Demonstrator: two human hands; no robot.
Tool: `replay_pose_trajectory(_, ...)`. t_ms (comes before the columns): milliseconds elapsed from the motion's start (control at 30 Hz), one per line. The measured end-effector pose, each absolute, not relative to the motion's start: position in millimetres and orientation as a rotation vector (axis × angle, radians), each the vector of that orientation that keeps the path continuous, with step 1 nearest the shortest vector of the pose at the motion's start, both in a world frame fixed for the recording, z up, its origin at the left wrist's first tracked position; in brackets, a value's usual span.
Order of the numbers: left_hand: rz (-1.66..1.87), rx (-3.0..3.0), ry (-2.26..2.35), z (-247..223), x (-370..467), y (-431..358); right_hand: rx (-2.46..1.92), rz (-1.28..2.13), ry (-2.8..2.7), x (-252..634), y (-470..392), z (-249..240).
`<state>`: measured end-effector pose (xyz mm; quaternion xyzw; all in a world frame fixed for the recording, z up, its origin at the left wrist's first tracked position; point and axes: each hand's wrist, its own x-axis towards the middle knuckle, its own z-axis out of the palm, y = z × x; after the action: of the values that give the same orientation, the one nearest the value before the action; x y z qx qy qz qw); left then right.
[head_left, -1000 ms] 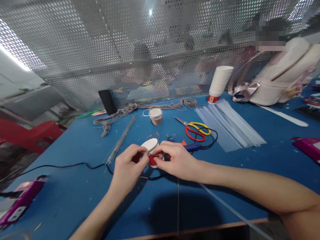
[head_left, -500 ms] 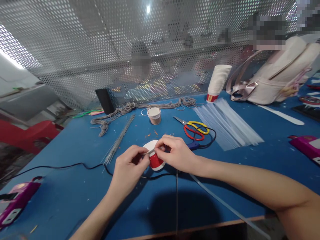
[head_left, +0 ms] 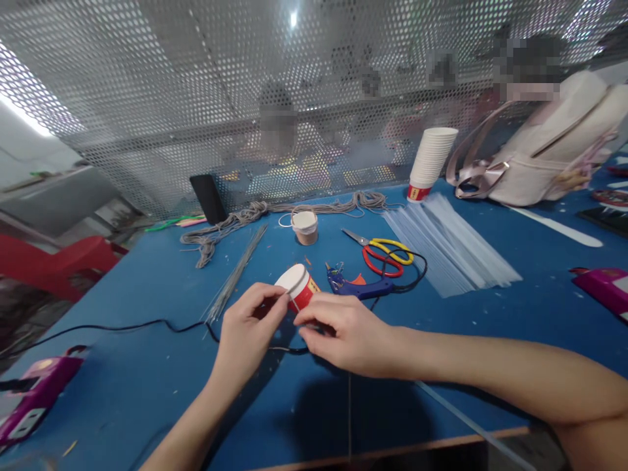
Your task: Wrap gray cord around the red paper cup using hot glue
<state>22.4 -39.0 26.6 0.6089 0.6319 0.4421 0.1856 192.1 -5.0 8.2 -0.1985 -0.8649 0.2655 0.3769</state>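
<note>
A white and red paper cup [head_left: 307, 292] tilts between my hands above the blue table. My left hand [head_left: 255, 317] pinches it at the rim's near left side, thumb and forefinger together. A thin grey cord [head_left: 296, 303] lies against the rim and runs down toward my right fingertips. My right hand [head_left: 341, 332] is closed in a pinch on the cord, just below the cup's near side; its fingertips partly hide the grip. Right behind my right hand lies a blue glue gun [head_left: 363, 288] with an orange part.
Beyond are scissors [head_left: 380, 254], a small wrapped cup [head_left: 305, 229], grey cord bundles [head_left: 255, 210], wires [head_left: 238, 275], clear strips [head_left: 451, 252], stacked cups [head_left: 432, 163], a phone [head_left: 208, 198] and a bag [head_left: 540, 157]. A black cable [head_left: 127, 327] crosses the table.
My right hand has moved down and toward me, away from the rim, baring the glue gun. The cup has tilted and shifted slightly up and left.
</note>
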Motion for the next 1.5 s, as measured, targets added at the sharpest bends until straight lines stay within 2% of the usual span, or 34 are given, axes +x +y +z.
replay_pose_trajectory(67, 1.251, 1.634, 1.764, 27.2, 21.5, -38.2, -0.481, 0.504, -2.417, 195.5, -16.5, 10.9)
replay_pose_trajectory(200, 1.269, 1.524, 1.718, 25.9, 19.7, -35.7, -0.281, -0.108, -2.705, 205.9, -42.6, 19.1)
replay_pose_trajectory(267, 1.295, 1.495, 1.695, 24.0, 18.2, -35.1, -0.192, -0.172, -2.679, 211.6, -48.3, 23.8)
replay_pose_trajectory(367, 1.344, 1.435, 1.64, 21.6, 16.2, -35.9, -0.186, -0.099, -2.568, 221.9, -37.0, 27.5)
replay_pose_trajectory(567, 1.328, 1.335, 1.627, 22.6, 17.3, -37.5, -0.889, -0.074, -2.659, 252.6, 22.4, 5.8)
replay_pose_trajectory(633, 1.323, 1.298, 1.609, 21.4, 18.3, -36.4, -0.995, 0.009, -2.757, 260.7, 34.3, -5.4)
replay_pose_trajectory(833, 1.31, 1.251, 1.598, 14.1, 19.1, -32.2, -1.033, 0.11, -2.764, 264.2, 42.5, -24.3)
replay_pose_trajectory(1200, 1.358, 1.237, 1.588, 14.1, 18.4, -35.4, -0.952, 0.263, -2.767, 257.3, 46.5, -16.0)
replay_pose_trajectory(1367, 1.344, 1.208, 1.573, 11.7, 17.5, -37.0, -0.898, 0.399, -2.352, 271.4, 44.7, -8.1)
replay_pose_trajectory(1500, 1.338, 1.165, 1.537, 9.1, 21.7, -38.2, -1.098, 0.666, -1.98, 274.9, 25.7, 8.6)
